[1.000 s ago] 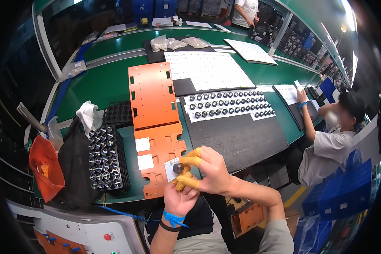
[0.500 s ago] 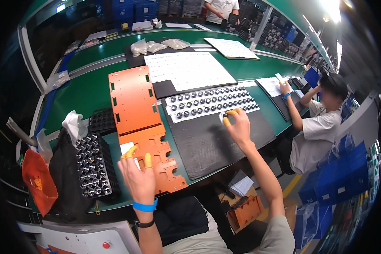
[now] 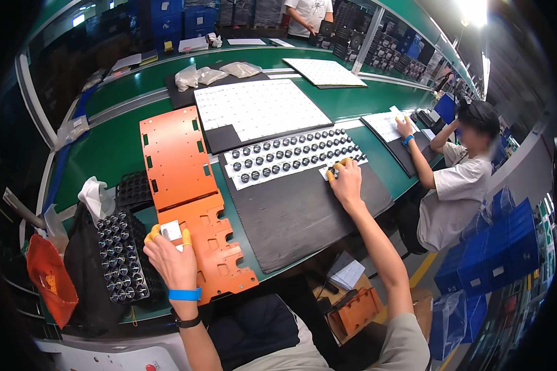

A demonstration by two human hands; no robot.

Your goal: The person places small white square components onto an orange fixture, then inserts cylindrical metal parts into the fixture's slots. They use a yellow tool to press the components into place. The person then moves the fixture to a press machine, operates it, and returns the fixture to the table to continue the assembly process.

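Left hand (image 3: 170,263) at seven o'clock, yellow-capped fingers pinching a small white square (image 3: 171,232) against the lower orange plate (image 3: 213,253). Right hand (image 3: 345,184) out at two o'clock from it, fingertips curled down at the near end of the white strip (image 3: 294,156), seemingly pressed onto one of the dark round caps there; whether anything is actually held under the fingers, cannot tell.

Judging progress: white strip nearly full of caps in three rows, only the near right end under the fingers looking unsettled. Black mat (image 3: 303,210) below the strip bare, at five o'clock from the strip. White square just placed or about to seat on the orange plate, no other squares showing on that plate. Second orange plate (image 3: 176,157) at twelve o'clock from the left hand, bare. Black tray (image 3: 120,256) of caps at nine o'clock from the left hand, well stocked, so plenty of stock left. Large white sheet (image 3: 260,108) beyond the strip untouched.

Co-worker (image 3: 458,179) seated at three o'clock, busy with own papers, hands well apart from these
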